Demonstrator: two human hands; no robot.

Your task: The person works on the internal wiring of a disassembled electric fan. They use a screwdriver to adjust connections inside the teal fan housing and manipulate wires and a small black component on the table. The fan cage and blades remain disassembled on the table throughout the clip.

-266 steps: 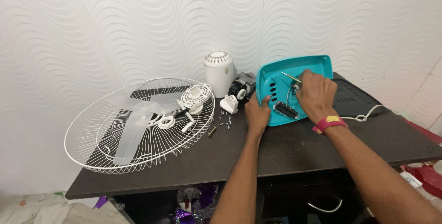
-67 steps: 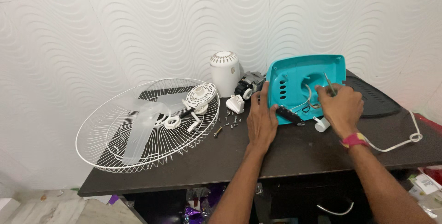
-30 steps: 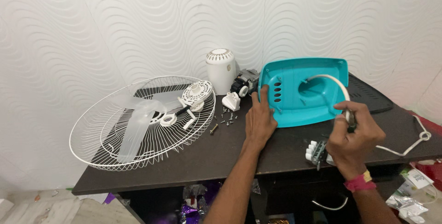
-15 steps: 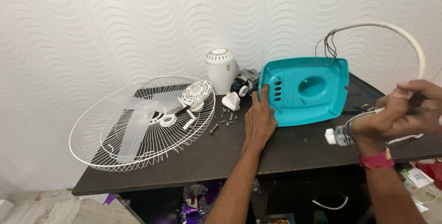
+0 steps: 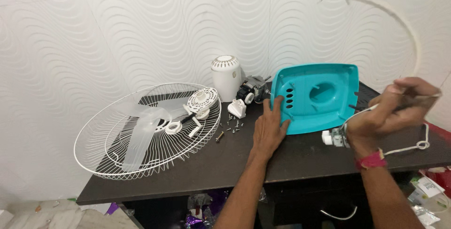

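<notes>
The left hand (image 5: 269,128) lies flat on the dark rectangular worktop (image 5: 300,156), its fingers (image 5: 281,107) spread and pressing the left edge of the turquoise plastic fan base housing (image 5: 317,97), which stands tilted just right of the picture's centre. The fingers grip nothing; they only brace the housing.

At about 3 o'clock from the housing, the right hand (image 5: 392,114), with a red band on its wrist, is lifted off the worktop. Its fingers are curled closed around a white electric cord (image 5: 409,27), which arcs upward toward 1 o'clock and ends in bare wire strands. A small white switch block (image 5: 332,137) hangs just below this hand, at about 7 o'clock from it.

At 9 o'clock from the housing sits a dark metal motor (image 5: 252,89), and beside it a white domed plastic motor cover (image 5: 226,76). Loose small screws (image 5: 231,126) lie scattered near the left hand at 10 o'clock. Farther toward 9 o'clock rests a round white wire fan guard (image 5: 117,161), with a clear plastic fan blade (image 5: 141,132) lying inside it.
</notes>
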